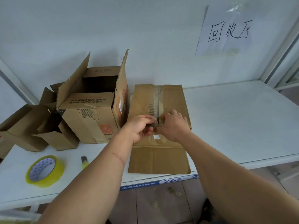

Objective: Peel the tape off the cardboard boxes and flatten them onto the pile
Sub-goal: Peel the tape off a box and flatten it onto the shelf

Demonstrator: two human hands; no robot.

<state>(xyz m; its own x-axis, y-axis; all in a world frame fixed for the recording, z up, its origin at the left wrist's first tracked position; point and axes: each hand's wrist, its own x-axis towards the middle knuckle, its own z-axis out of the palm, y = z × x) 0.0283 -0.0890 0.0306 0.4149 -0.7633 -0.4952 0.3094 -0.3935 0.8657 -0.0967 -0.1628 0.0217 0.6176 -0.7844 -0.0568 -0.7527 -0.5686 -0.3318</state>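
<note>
Cardboard work at the white table (234, 120): your left hand (141, 128) and right hand (172, 125) meet over the flattened box (159, 152), both pinching the peeled end of the clear tape strip (157, 102) between curled fingertips. The strip runs from your fingers toward twelve o'clock along the box's centre seam, torn corrugation showing beside it. An open printed carton (95, 110) stands at nine o'clock, touching the flat box. More opened boxes (32, 133) crowd beyond it. A yellow tape roll (45, 171) and a yellow utility knife (84, 162) lie at seven o'clock.
</note>
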